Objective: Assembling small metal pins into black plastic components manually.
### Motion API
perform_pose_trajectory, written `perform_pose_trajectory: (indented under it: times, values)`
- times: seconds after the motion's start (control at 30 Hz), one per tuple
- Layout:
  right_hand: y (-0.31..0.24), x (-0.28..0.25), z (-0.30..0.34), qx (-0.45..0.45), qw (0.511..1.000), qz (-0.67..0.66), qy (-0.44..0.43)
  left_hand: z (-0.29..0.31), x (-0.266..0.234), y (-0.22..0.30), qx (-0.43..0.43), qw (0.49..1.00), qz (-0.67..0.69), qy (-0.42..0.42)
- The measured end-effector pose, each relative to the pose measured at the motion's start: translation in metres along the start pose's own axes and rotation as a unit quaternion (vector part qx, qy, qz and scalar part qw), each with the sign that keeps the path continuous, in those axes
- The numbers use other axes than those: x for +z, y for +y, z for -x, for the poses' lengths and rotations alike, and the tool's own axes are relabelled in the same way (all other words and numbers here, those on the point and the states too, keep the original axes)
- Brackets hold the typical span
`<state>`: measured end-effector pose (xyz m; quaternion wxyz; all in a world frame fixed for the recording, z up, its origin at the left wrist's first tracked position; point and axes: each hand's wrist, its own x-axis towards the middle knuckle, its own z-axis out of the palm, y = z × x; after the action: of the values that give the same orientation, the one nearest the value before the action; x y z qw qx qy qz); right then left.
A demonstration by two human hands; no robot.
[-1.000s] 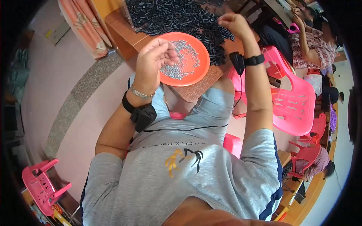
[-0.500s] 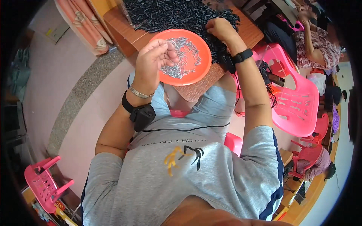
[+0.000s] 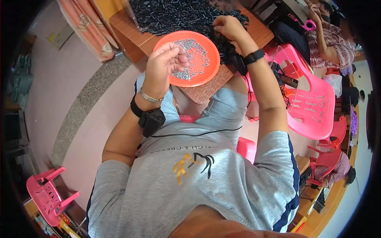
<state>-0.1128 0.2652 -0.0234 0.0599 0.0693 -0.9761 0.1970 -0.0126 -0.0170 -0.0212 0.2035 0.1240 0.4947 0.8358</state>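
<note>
Over the left side of an orange plate, my left hand is raised with its fingers curled and the thumb against the index finger. Whatever it may hold is too small to make out. Small silver screw-like metal pieces lie scattered on the plate. Beyond it spreads a large heap of small black cylindrical pieces. My right hand is at the right part of this heap, its fingers bent down and pinched together among the black pieces. Its fingertips are partly hidden, so a held piece cannot be seen.
The heap rests on a brown wooden table. A pink plastic chair with cables and a dark device stands to the right. Another pink chair is at lower left. A person in a patterned top sits at upper right.
My right hand has shifted slightly left and farther up over the black pieces. My left hand stays curled above the plate, almost unmoved. The whole view has shifted a little.
</note>
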Motion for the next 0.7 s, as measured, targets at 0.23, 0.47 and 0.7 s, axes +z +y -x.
perform_pose_trajectory:
  times: [0.23, 0.47, 0.7]
  values:
    - [-0.069, -0.02, 0.061, -0.047, 0.868, -0.493, -0.044, 0.004, 0.004, 0.004, 0.002, 1.0, -0.013, 0.0]
    - [-0.11, 0.004, 0.108, -0.073, 0.83, -0.553, -0.019, 0.005, 0.015, -0.005, -0.02, 0.999, -0.007, -0.038]
    - [-0.107, 0.019, 0.114, -0.064, 0.823, -0.564, 0.005, 0.007, 0.012, -0.011, -0.03, 0.998, -0.013, -0.057]
